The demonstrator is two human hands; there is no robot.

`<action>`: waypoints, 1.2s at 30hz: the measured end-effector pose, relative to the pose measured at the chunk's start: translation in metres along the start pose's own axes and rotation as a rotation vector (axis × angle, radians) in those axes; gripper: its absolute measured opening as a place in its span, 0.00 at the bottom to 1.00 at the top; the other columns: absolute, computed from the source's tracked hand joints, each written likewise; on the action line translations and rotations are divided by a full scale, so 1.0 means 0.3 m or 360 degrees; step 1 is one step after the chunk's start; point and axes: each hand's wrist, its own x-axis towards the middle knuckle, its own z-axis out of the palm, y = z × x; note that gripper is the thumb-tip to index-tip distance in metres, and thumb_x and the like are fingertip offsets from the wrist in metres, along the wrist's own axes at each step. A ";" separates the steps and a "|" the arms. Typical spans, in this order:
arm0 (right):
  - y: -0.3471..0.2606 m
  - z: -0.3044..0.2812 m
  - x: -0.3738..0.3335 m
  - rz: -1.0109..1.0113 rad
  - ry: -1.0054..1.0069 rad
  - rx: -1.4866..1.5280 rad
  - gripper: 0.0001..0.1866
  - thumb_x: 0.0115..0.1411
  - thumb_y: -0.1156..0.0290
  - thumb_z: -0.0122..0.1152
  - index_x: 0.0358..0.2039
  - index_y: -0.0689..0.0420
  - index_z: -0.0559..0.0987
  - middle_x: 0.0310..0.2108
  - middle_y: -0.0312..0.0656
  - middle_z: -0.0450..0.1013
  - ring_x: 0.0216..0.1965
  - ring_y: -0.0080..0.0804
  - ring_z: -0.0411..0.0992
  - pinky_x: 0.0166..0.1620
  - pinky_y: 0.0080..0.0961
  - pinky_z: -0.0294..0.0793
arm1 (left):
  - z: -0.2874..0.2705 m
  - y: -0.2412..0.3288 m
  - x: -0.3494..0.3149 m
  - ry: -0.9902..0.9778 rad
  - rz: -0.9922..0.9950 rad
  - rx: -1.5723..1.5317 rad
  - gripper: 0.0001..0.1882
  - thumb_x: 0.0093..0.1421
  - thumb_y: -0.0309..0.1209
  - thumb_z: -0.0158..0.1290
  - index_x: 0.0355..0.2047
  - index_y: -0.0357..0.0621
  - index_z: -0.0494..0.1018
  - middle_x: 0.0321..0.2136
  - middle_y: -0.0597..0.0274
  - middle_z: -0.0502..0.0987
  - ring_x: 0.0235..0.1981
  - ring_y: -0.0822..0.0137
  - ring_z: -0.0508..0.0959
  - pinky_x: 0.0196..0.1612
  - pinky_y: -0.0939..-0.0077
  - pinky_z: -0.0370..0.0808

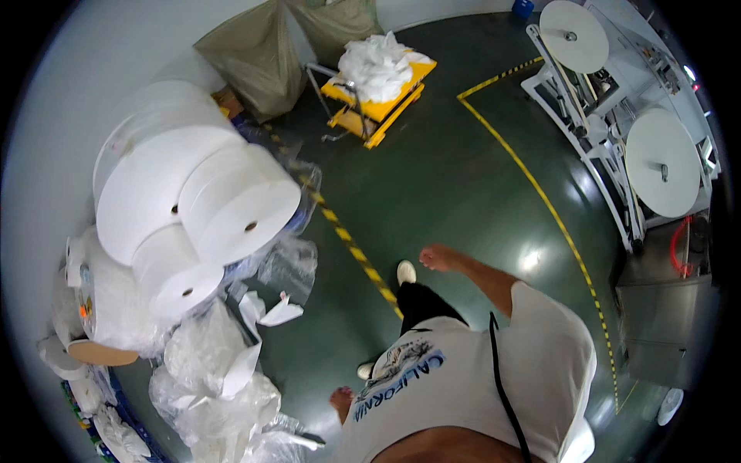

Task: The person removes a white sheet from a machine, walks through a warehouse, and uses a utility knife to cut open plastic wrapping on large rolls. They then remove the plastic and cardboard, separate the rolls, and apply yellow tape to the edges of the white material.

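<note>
My right hand (pixel 438 258) swings out ahead of my body over the green floor. Its fingers are loosely curled and apart, and nothing is in it. Low beside my shirt is my left hand (pixel 342 401), partly hidden by the body, with loose fingers and no object seen in them. The nearest thing to the left hand is a heap of clear plastic wrap (pixel 220 378). Large white material rolls (pixel 239 204) are stacked against the left wall, beyond that heap. Neither hand touches any of these.
A yellow lift cart (pixel 378 116) bearing a white bundle (pixel 377 68) stands ahead, near draped covers (pixel 258 58). Yellow-black floor tape (pixel 347 241) runs beside my feet. On the right are a machine with white discs (pixel 662 163) and a metal cabinet (pixel 656 324).
</note>
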 end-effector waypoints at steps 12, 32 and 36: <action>0.021 -1.011 0.518 -0.0544 0.0209 0.0360 0.19 0.70 0.63 0.59 0.59 0.52 0.77 0.40 0.37 0.80 0.40 0.27 0.78 0.47 0.31 0.79 | 1.729 0.834 0.062 -0.0488 0.1278 0.1085 0.10 0.65 0.32 0.59 0.40 0.38 0.76 0.30 0.58 0.80 0.31 0.63 0.80 0.38 0.67 0.78; 0.230 -3.142 2.076 0.0122 0.0458 -0.0020 0.51 0.63 0.37 0.64 0.77 0.48 0.54 0.71 0.58 0.60 0.70 0.54 0.62 0.68 0.49 0.65 | 4.399 1.781 0.465 -0.0130 0.0887 0.0972 0.73 0.38 0.66 0.74 0.74 0.39 0.50 0.66 0.27 0.61 0.67 0.34 0.64 0.68 0.45 0.66; 0.273 -3.278 2.680 -0.0137 0.0488 -0.0019 0.60 0.56 0.31 0.67 0.77 0.53 0.53 0.73 0.60 0.56 0.73 0.58 0.55 0.73 0.49 0.57 | 4.555 1.774 0.693 0.0085 0.0630 0.1089 0.78 0.37 0.68 0.73 0.77 0.47 0.41 0.72 0.29 0.49 0.69 0.33 0.61 0.69 0.44 0.65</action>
